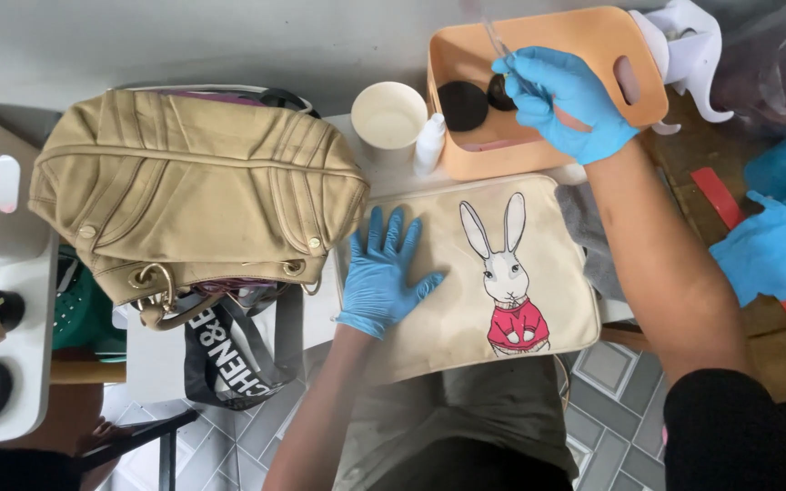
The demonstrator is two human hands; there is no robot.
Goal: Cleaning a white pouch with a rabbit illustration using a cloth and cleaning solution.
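The cream pouch [466, 273] with a rabbit picture is held flat at the centre of the frame by the left hand [382, 273], open and spread, palm down. The right hand [564, 98] is closed on a thin clear tool [502, 50] over the orange bin [593, 36], upper right. No treatment of the pouch is visible yet; that work appears to remain.

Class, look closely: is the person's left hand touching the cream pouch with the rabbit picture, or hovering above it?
Touching. The head view shows the left hand, in a blue glove, lying flat with fingers spread on the cream rabbit pouch, with no gap visible beneath the palm.
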